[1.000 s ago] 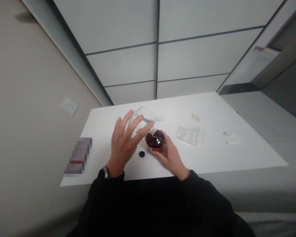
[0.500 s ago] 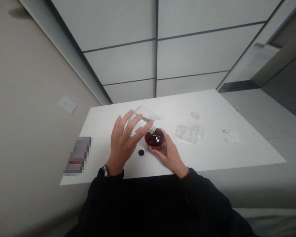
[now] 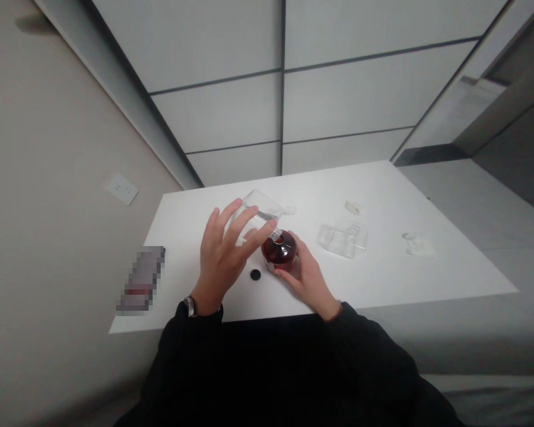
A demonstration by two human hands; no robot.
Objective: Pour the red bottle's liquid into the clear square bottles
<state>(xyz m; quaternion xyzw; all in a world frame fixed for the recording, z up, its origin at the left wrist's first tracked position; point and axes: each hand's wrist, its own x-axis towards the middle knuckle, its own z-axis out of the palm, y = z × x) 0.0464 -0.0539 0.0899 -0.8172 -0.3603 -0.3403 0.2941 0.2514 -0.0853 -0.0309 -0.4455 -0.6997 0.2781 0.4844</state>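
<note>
My left hand (image 3: pixel 226 255), with a watch at its wrist, is closed round a clear bottle (image 3: pixel 263 214) that tilts down to the right. The neck of that bottle meets the open mouth of a dark red-brown round bottle (image 3: pixel 279 252), which stands upright on the table. Wrapped about the right side of the round bottle is my right hand (image 3: pixel 306 273). A small black cap (image 3: pixel 255 274) lies between my hands. Behind the tilted bottle a second clear neck-like shape (image 3: pixel 289 210) shows; whether it is a separate bottle I cannot tell.
The white table (image 3: pixel 382 279) carries clear plastic packaging (image 3: pixel 342 239) right of my hands, a small crumpled whitish piece (image 3: pixel 352 207) behind it, and another crumpled clear-white piece (image 3: pixel 417 244) farther right. A pixelated flat object (image 3: pixel 141 280) lies at the left edge. White panels stand behind.
Both hands and both bottles stay almost where they were. The view has shifted very slightly.
</note>
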